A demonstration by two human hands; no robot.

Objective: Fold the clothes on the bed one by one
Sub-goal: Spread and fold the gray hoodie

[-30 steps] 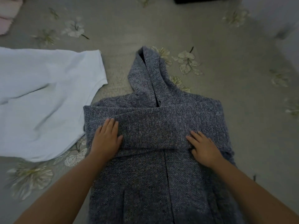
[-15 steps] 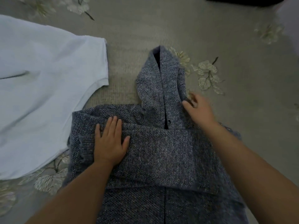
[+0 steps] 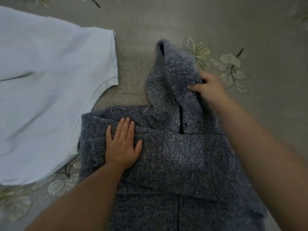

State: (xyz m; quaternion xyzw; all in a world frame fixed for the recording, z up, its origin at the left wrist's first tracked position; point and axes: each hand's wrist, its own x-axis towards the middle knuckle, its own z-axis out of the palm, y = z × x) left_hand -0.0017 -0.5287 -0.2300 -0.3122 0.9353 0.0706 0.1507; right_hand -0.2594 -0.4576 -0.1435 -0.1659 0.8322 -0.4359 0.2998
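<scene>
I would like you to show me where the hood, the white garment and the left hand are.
hood [image 3: 173,75]: head view, on its knitted middle panel.
white garment [image 3: 50,90]: head view, on its flat body.
left hand [image 3: 122,144]: head view, on its back.

One head-worn view, looking forward and steeply down onto the bed.

The wide-angle camera sits close above the bed cover [image 3: 216,22], near enough that both forearms run in from the picture's lower edge and the grey knit hoodie [image 3: 175,155] fills its lower middle. The white garment [image 3: 41,89] is cut off at the left edge. No second view shares the scene.
</scene>
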